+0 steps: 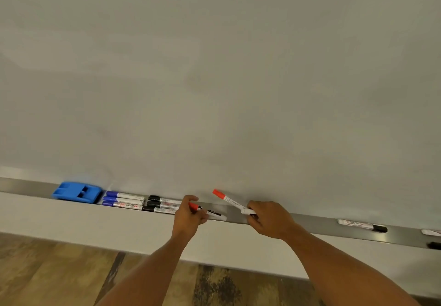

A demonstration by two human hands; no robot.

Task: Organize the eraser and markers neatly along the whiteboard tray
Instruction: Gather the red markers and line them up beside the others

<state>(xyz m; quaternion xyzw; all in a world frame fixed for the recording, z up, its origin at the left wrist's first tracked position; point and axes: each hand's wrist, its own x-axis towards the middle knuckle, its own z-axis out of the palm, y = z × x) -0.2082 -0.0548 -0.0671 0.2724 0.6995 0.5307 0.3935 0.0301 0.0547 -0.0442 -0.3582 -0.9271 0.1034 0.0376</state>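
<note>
Left hand (189,212): pinched a red-capped marker (207,211) low over the tray (310,221).
Right hand (269,219): gripped another red marker (230,200), tilted up-left.

Blue eraser (76,195) is lying at tray (310,221) left end. Three blue-cap markers (123,201) and three black-cap markers (162,205) are lying side by side, parallel w/ tray. One red-cap marker (207,211) is resting low; another red-cap marker (230,201) is tilting upward. A black-cap marker (362,225) is lying well apart at right.

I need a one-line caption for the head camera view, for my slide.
Left hand and right hand each hold a red-capped marker beside sorted markers on the whiteboard tray.
</note>
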